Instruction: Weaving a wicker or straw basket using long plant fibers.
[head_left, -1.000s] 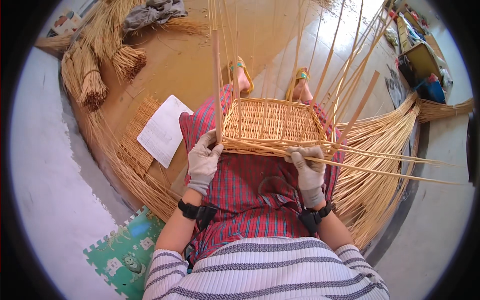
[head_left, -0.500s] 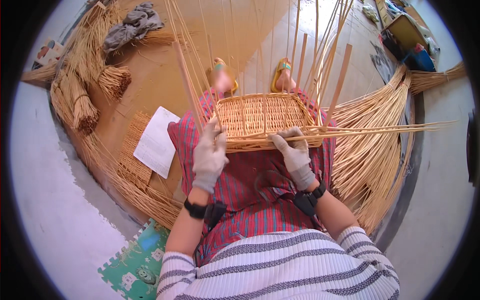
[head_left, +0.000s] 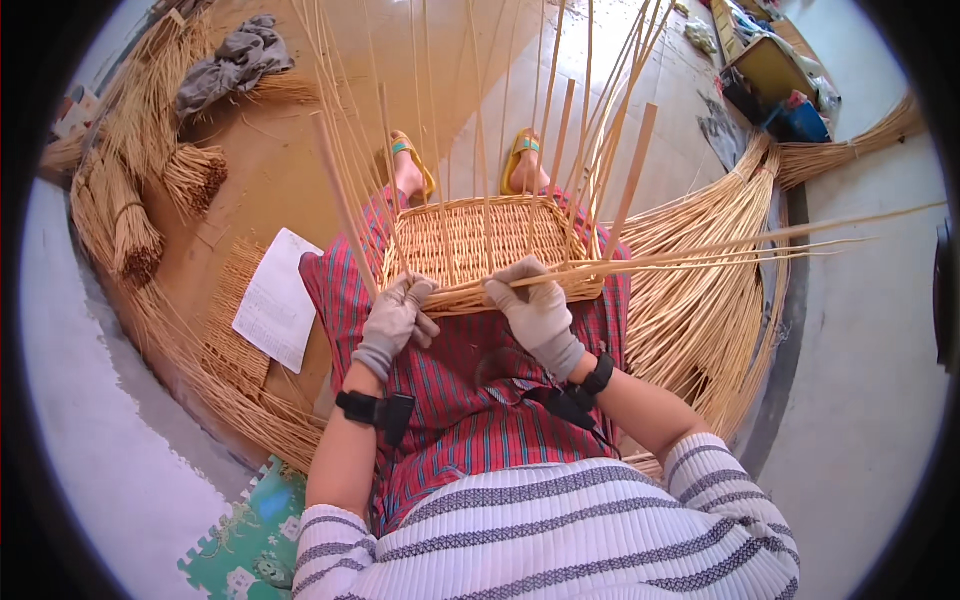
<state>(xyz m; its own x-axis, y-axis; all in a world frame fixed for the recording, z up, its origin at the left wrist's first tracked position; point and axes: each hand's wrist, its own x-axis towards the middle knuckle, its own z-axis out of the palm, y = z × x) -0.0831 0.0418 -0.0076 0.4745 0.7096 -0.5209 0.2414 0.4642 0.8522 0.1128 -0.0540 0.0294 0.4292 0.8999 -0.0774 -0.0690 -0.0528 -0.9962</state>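
Observation:
A half-woven wicker basket [head_left: 455, 235] rests on my lap, its low woven walls set with tall thin upright stakes and thicker wooden posts [head_left: 632, 185] at the corners. My gloved left hand [head_left: 396, 320] is closed on the near rim by the left corner, fingers curled and thumb on top. Along the same near side, my gloved right hand [head_left: 540, 315] pinches a wicker strand [head_left: 730, 240] against the rim. That strand and a few others run out far to the right past the basket. What lies under my fingertips is hidden.
Long loose wicker rods [head_left: 690, 290] spread over the floor at right. Tied wicker bundles [head_left: 135, 240] lie at left, near a grey cloth [head_left: 235, 65]. A paper sheet [head_left: 280, 300] lies on a woven panel [head_left: 232, 340]. A green foam mat [head_left: 255, 535] is at lower left.
My left hand's fingers have curled in round the near rim. My right hand has slid a little left along the rim, and one long strand has swung away from the others. The whole view has shifted.

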